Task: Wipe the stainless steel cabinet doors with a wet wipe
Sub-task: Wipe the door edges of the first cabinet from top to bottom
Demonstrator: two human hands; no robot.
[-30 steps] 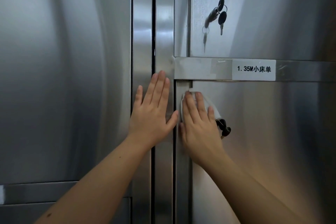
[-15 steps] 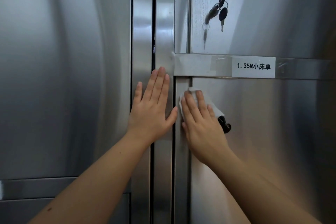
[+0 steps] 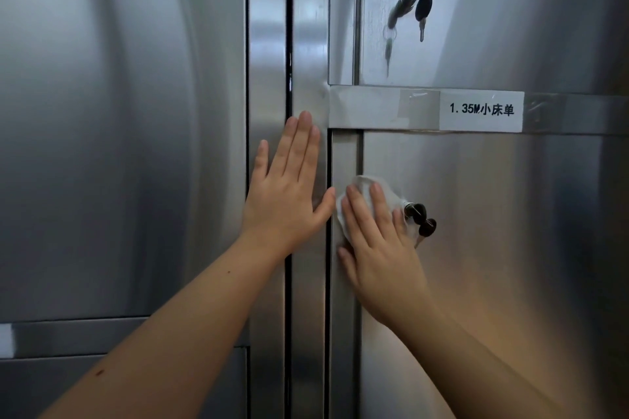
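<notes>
A: Left hand?
B: Flat, fingers straight, pressed on vertical frame strip at centre of frame. Holding nothing.
A: Right hand?
B: Fingers extended, pressing wet wipe against lower right cabinet door.
A: Wipe position?
B: Just right of centre, below label, touching keys in lock.

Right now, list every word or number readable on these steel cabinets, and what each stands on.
"1.35M小床单": black print on the white rectangular paper label, taped to the horizontal stainless steel rail.
Black-headed keys in the upper lock: no readable marking.
Black-headed keys in the lower lock: no readable marking.
Nothing else legible.
</notes>
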